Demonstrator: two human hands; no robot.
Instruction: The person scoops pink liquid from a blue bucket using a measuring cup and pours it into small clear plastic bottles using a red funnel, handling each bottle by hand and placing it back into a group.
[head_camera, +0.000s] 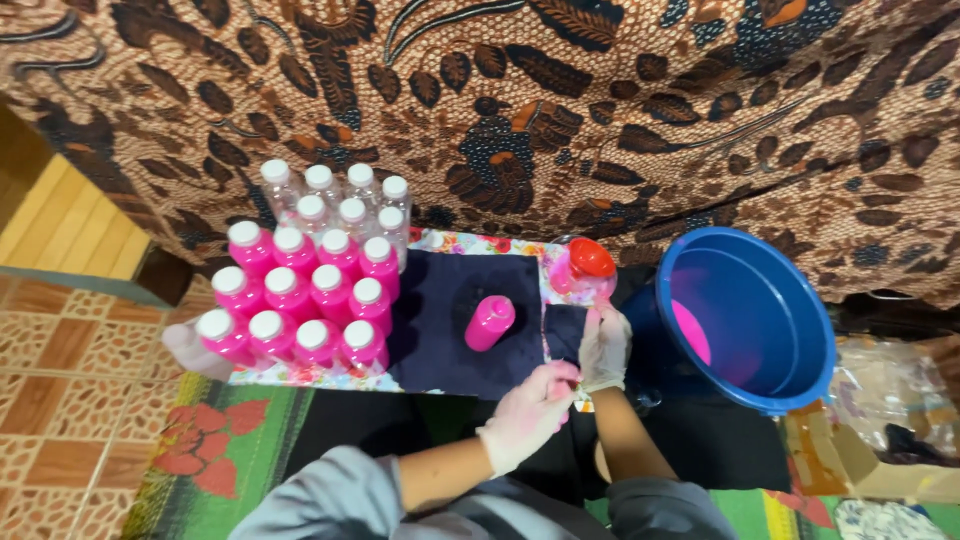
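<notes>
Low in the middle of the frame: your two gloved hands meet over the edge of the dark cloth (470, 320).
Your left hand (528, 415): fingers curled and pinched together near the cloth's lower right corner; you cannot tell what, if anything, sits between the fingertips.
Your right hand (604, 347): closed around the base of a clear jug with a red cap (583, 270), which is tilted and holds pink liquid.
Open bottle (489, 322): pink, uncapped, standing on the dark cloth at frame centre, just left of your hands.
Capped pink bottles (300, 300): packed in rows at centre left, white lids on, beside the cloth.
Clear bottles (340, 195): behind the pink ones, toward upper left, also white-lidded.
Blue bucket (800, 330): right of centre, a pool of pink liquid in its bottom.
Backdrop: brown patterned fabric (600, 100) across the top of the frame.
</notes>
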